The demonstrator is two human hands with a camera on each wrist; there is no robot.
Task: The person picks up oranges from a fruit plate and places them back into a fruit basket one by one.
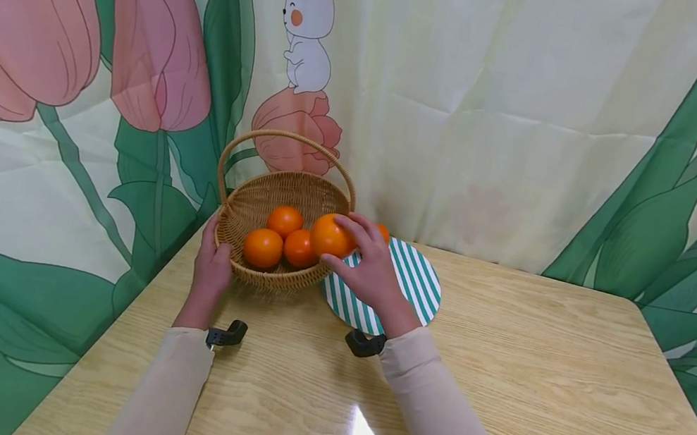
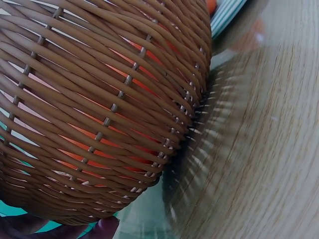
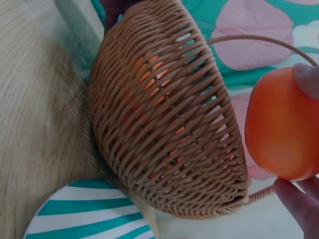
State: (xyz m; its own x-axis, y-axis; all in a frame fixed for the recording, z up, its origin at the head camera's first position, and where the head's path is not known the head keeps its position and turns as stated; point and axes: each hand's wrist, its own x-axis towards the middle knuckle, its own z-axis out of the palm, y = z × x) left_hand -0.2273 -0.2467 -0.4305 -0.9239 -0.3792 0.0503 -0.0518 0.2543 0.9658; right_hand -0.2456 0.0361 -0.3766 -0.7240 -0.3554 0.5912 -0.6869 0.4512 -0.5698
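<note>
A wicker basket (image 1: 281, 281) with an arched handle stands at the table's far left, three oranges (image 1: 263, 247) inside it. My left hand (image 1: 213, 260) holds the basket by its left side; in the left wrist view its fingertips (image 2: 105, 228) lie against the weave. Between thumb and fingers, my right hand (image 1: 372, 266) grips another orange (image 1: 330, 235) above the basket's right rim. The right wrist view shows this held orange (image 3: 281, 124) beside the basket's rim, pinched from both ends. Partly hidden behind the right hand is one more orange (image 1: 384, 232).
A round green-and-white striped mat (image 1: 415, 281) lies right of the basket, under the right hand. The wooden table (image 1: 531, 364) extends to the right. Behind it hangs a curtain (image 1: 493, 119) printed with tulips and a rabbit.
</note>
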